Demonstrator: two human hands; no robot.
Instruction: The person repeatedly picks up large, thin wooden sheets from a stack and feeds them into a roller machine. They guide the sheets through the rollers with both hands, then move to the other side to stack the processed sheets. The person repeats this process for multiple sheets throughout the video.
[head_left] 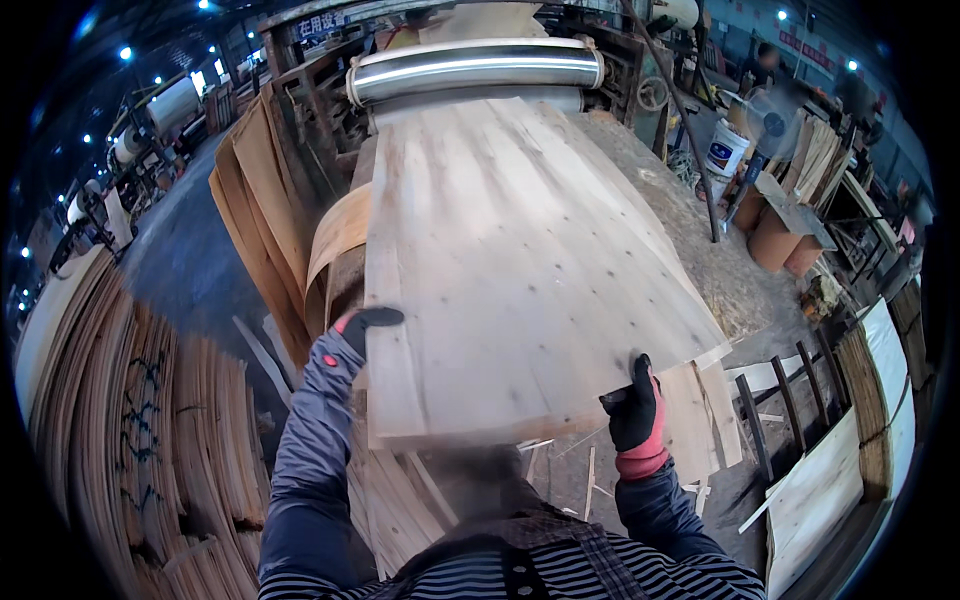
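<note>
A large pale wood veneer sheet (pixel 500 270) stretches from in front of my body toward a shiny metal roller (pixel 476 70) at the far end. Dark knots dot its surface. My left hand (pixel 365 325), in a black and red glove, grips its left edge, thumb on top and fingers hidden beneath. Near the sheet's right front corner, my right hand (pixel 636 408) in a matching glove holds the front edge, thumb on top. The far edge of the sheet lies close to the roller; contact there is hard to tell.
Tall stacks of veneer (pixel 150 420) stand at my left, and brown sheets (pixel 262 200) lean beside the machine. To the right are a white bucket (pixel 727 148), a fan (pixel 770 125), a slanted metal rod (pixel 690 130) and a dark metal rack (pixel 790 395). Wood scraps litter the floor.
</note>
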